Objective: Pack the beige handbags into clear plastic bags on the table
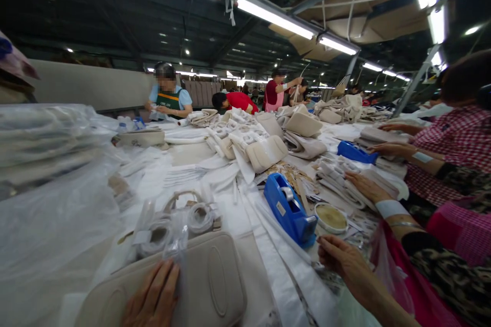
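Note:
My left hand (153, 296) lies flat on a beige padded leather-like cover (207, 278) with stitched ovals, its fingers stretched out. A band of clear plastic film (178, 240) crosses the cover beside my fingertips. Behind it sit coiled clear plastic rings (200, 218) and a looped beige strap (184, 195). My right hand (343, 260) is at the front end of a blue tape dispenser (289, 209), thumb and forefinger pinched together. A strip of clear tape seems to be between them, though it barely shows.
A round tin (330, 217) with a yellowish surface stands right of the dispenser. Plastic-wrapped stacks (46, 148) rise at left. Beige covers (266, 153) are heaped mid-table. A co-worker's hand (368, 187) rests on pieces at right, near a second blue dispenser (356, 152). Other people work behind.

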A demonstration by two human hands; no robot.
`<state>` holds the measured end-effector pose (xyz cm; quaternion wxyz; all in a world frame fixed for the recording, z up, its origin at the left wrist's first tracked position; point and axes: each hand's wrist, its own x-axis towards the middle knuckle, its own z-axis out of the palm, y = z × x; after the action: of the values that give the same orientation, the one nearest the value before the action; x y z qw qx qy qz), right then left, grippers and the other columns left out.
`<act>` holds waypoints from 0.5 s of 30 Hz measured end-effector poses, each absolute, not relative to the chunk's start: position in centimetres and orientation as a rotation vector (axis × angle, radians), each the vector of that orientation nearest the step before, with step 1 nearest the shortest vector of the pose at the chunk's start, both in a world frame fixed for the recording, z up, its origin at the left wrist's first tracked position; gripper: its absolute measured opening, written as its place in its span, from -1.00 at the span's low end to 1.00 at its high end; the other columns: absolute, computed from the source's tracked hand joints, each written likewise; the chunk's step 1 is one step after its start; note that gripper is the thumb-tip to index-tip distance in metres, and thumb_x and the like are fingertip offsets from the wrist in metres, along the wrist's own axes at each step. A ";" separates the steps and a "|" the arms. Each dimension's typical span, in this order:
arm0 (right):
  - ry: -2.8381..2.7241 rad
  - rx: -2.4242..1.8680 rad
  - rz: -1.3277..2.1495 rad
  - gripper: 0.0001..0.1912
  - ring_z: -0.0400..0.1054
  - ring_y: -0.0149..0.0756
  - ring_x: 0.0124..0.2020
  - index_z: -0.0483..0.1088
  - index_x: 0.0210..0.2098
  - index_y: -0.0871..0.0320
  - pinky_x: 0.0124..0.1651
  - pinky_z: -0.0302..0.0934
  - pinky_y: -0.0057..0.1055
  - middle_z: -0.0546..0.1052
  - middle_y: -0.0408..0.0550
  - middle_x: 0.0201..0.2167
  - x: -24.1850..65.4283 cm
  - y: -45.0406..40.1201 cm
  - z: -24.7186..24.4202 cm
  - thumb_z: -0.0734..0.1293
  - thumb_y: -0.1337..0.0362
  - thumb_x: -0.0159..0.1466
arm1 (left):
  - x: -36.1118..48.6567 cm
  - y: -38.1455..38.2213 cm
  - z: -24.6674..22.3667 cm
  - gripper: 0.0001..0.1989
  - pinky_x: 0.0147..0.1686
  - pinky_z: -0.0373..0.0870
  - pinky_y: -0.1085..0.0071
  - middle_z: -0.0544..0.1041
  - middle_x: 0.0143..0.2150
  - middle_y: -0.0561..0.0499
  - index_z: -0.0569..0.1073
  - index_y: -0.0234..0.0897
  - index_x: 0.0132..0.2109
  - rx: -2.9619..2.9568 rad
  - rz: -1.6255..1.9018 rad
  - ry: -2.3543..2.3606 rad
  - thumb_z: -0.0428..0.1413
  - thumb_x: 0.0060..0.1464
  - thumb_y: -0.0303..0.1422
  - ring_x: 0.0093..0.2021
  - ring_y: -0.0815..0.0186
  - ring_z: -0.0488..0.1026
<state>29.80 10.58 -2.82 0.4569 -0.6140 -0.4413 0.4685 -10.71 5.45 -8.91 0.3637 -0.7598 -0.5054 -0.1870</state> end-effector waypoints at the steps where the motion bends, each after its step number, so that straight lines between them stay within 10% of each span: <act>1: -1.146 -1.556 1.115 -0.71 0.32 -0.30 -0.55 0.36 -0.44 0.09 -0.48 0.19 -0.39 0.44 -0.17 -0.59 30.1 10.7 -3.2 0.27 -0.01 0.07 | -10.7 5.4 -9.0 -0.33 -0.12 0.29 0.31 0.48 -0.04 -0.16 -0.20 -0.35 0.30 -1.963 -0.487 -1.299 -0.12 0.07 -0.51 0.02 0.12 0.34; 9: -1.856 -1.765 0.413 -0.75 0.42 -0.06 -0.48 0.40 -0.56 0.03 -0.42 0.29 -0.20 0.54 -0.04 -0.55 31.3 12.2 -2.6 0.22 0.02 -0.01 | -9.5 4.2 -8.3 -0.43 -0.01 0.21 0.36 0.37 0.09 -0.13 0.23 -0.38 0.14 -1.948 -0.479 -1.452 -0.14 -0.09 -0.62 0.18 0.16 0.16; 15: -2.758 -1.011 0.553 -0.69 0.31 -0.39 -0.53 0.29 -0.49 0.08 -0.47 0.19 -0.47 0.43 -0.14 -0.53 17.6 10.8 6.2 0.07 0.22 0.32 | -8.8 3.9 -7.1 -0.35 0.02 0.18 0.30 0.32 0.12 -0.18 0.24 -0.44 0.12 -2.015 -0.514 -1.539 -0.13 -0.22 -0.67 0.24 0.11 0.00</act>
<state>17.56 10.81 6.19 0.0760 -0.3374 -0.9200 0.1844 -8.79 3.88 -7.09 0.2738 -0.7492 -0.5721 -0.1910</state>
